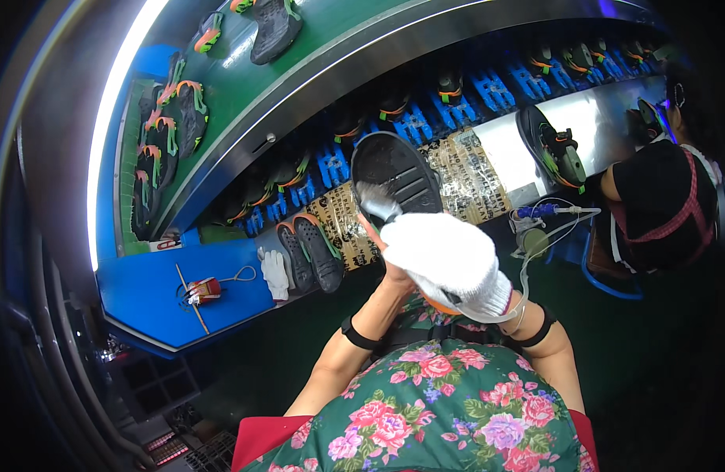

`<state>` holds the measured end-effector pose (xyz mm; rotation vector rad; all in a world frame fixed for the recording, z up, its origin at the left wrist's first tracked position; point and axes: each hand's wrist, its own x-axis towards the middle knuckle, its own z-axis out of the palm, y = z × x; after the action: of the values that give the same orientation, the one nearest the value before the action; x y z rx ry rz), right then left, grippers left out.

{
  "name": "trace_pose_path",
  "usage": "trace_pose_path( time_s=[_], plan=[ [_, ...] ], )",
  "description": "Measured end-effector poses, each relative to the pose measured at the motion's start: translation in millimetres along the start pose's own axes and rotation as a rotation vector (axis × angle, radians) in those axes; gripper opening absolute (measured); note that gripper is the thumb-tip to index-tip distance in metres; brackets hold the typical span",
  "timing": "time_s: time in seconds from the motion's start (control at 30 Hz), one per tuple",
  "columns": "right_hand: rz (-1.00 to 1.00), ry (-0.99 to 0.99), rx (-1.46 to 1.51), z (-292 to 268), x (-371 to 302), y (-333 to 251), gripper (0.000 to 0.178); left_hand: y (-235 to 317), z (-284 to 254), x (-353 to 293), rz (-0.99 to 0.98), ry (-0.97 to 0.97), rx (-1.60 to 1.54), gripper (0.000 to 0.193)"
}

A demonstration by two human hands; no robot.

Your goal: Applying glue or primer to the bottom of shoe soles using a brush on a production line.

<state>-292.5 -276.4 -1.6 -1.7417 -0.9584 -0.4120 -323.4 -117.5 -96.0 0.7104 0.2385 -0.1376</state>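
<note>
A black shoe sole point(399, 169) with raised bars across its middle is held up in front of me, face toward me. My left hand point(390, 267), bare, grips it from below; the glove hides part of this grip. In a white knitted glove, my right hand point(445, 256) is closed around a brush point(377, 203) whose bristles touch the sole's left side. The brush handle is hidden by the glove. A thin clear tube point(524, 287) runs beside the gloved wrist. Beneath the glove shows a bit of orange, its source mostly covered.
A pair of dark shoes point(315, 252) and a white glove point(276, 274) lie left, beside a blue table point(142, 287) with a red object point(205, 291). Shoes ride on blue racks point(331, 167) behind. A single shoe point(553, 148) lies right, near a seated co-worker point(665, 204).
</note>
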Motion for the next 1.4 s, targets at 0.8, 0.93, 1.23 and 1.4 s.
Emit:
trace_pose_path(
  time_s=[0.8,0.93,1.23,1.4],
  plan=[
    [0.179,-0.028,0.332,-4.6,-27.4,5.0,0.034,17.7,6.9,13.5,-0.167,-0.241,-0.131,0.122],
    [0.169,-0.009,0.151,-10.9,-27.0,5.2,0.033,22.2,15.1,16.1,-0.194,-0.142,-0.168,0.12],
    [0.104,0.024,0.135,-17.0,-31.5,8.4,0.035,23.0,24.9,22.2,-0.159,-0.182,-0.212,0.125],
    [0.07,-0.021,0.222,-6.2,-35.9,-2.8,0.032,24.1,13.4,23.3,-0.194,-0.451,-0.276,0.123]
  ],
)
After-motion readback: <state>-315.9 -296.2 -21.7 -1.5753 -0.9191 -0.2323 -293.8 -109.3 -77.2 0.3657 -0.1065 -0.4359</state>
